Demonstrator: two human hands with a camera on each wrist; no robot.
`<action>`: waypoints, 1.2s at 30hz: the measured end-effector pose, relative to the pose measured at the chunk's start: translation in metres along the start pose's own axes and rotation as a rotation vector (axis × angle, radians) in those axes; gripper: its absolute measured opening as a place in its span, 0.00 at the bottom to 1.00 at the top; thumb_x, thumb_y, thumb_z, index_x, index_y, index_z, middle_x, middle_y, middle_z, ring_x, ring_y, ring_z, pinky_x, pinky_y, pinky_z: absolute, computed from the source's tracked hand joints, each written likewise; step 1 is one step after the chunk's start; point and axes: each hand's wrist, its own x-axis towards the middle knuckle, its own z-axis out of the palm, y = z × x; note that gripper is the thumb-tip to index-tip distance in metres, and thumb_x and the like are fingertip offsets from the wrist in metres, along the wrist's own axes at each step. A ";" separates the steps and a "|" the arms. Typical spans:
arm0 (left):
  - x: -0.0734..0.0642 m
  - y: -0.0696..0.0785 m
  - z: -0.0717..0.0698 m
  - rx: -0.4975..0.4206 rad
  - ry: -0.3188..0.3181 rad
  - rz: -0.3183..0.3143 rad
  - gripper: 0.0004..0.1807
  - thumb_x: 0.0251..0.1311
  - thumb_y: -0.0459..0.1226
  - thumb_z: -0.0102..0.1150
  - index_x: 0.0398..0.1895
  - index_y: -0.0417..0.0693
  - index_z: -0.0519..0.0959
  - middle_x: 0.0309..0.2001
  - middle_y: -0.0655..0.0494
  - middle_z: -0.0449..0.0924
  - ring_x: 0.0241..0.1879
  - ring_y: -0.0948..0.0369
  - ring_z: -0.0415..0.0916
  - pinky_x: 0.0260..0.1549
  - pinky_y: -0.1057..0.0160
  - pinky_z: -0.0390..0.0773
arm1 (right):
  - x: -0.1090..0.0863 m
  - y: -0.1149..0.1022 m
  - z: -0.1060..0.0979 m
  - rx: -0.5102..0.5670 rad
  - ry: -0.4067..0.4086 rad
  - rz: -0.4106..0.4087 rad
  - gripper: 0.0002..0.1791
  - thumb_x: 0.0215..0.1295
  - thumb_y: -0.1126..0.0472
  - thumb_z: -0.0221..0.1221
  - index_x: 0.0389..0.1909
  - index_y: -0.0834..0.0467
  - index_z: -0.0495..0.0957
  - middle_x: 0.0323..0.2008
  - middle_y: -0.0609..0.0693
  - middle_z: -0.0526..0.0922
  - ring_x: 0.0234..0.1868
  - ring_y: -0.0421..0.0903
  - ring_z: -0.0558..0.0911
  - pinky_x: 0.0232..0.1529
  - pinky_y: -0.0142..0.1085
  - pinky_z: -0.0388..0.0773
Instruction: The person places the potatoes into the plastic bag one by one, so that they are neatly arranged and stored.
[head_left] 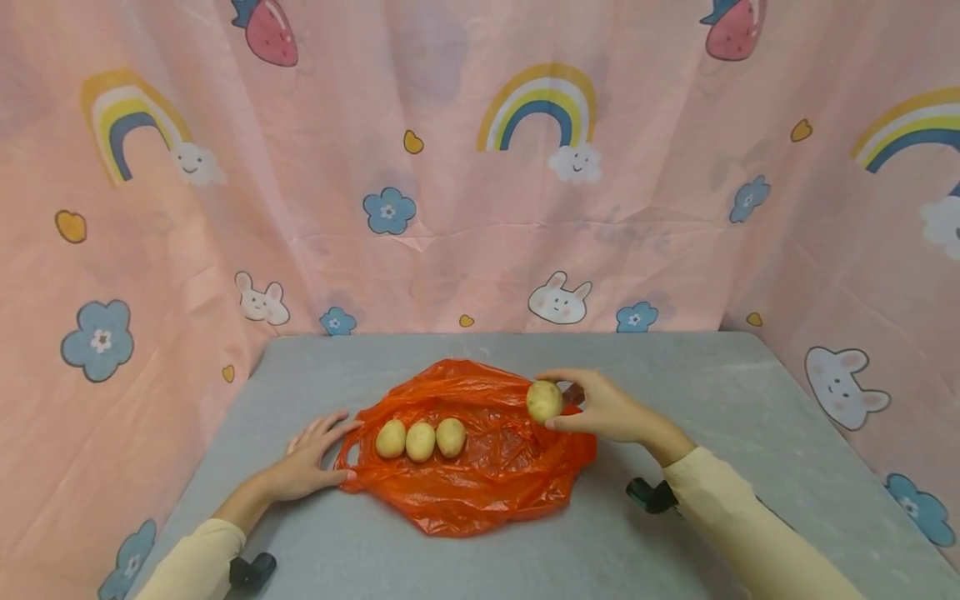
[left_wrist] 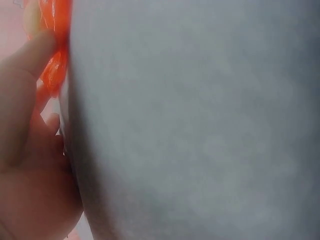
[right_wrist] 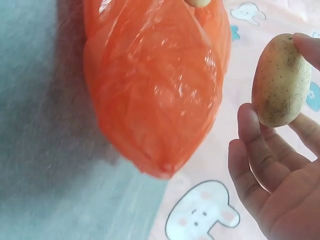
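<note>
An orange plastic bag (head_left: 480,492) lies spread flat on the grey table, with three potatoes (head_left: 420,442) side by side on its left part. Over the bag's right end, my right hand (head_left: 600,408) pinches another potato (head_left: 544,402) between thumb and fingers. The right wrist view shows that held potato (right_wrist: 282,80) as oval, with small dark specks. At the bag's left end, my left hand (head_left: 303,467) rests with fingers spread, thumb and fingertips touching the edge by the handle hole. The left wrist view catches just a strip of the bag (left_wrist: 54,70) by the thumb.
The grey table (head_left: 600,533) extends around the bag on all sides. Pink cloth (head_left: 465,275) printed with rainbows, rabbits and flowers hangs behind it and along both sides. A black wrist device (head_left: 651,495) sits at the right sleeve, another (head_left: 253,572) at the left.
</note>
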 end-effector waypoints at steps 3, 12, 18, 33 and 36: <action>0.001 -0.001 0.000 0.002 -0.010 -0.017 0.41 0.60 0.49 0.67 0.75 0.52 0.64 0.78 0.37 0.49 0.75 0.30 0.40 0.60 0.21 0.40 | 0.006 -0.002 0.005 0.024 -0.015 -0.011 0.36 0.60 0.54 0.71 0.68 0.59 0.73 0.56 0.55 0.82 0.45 0.50 0.82 0.49 0.44 0.82; 0.000 0.000 0.000 -0.007 -0.010 -0.020 0.41 0.60 0.48 0.68 0.75 0.51 0.64 0.78 0.37 0.49 0.75 0.28 0.38 0.60 0.20 0.39 | 0.017 -0.008 0.017 0.054 -0.065 0.013 0.36 0.60 0.54 0.71 0.68 0.60 0.72 0.61 0.56 0.79 0.54 0.53 0.81 0.58 0.54 0.80; 0.000 0.001 -0.001 0.004 -0.008 -0.033 0.41 0.60 0.49 0.68 0.76 0.52 0.64 0.79 0.38 0.49 0.75 0.28 0.38 0.62 0.20 0.38 | 0.023 -0.012 0.022 0.049 -0.092 0.007 0.37 0.60 0.52 0.71 0.69 0.59 0.72 0.62 0.56 0.79 0.53 0.51 0.81 0.57 0.52 0.81; 0.000 -0.004 0.001 0.025 0.012 -0.014 0.40 0.60 0.51 0.67 0.75 0.54 0.65 0.78 0.40 0.50 0.76 0.30 0.39 0.62 0.21 0.39 | 0.044 -0.028 0.031 0.039 -0.159 0.004 0.33 0.60 0.54 0.71 0.66 0.56 0.74 0.59 0.54 0.79 0.45 0.50 0.80 0.47 0.37 0.80; 0.000 -0.002 0.000 0.034 0.007 -0.019 0.40 0.60 0.51 0.67 0.75 0.54 0.65 0.78 0.40 0.51 0.76 0.31 0.40 0.62 0.21 0.40 | 0.050 -0.030 0.032 0.036 -0.164 -0.005 0.32 0.59 0.55 0.72 0.65 0.56 0.75 0.61 0.54 0.78 0.47 0.51 0.79 0.48 0.37 0.79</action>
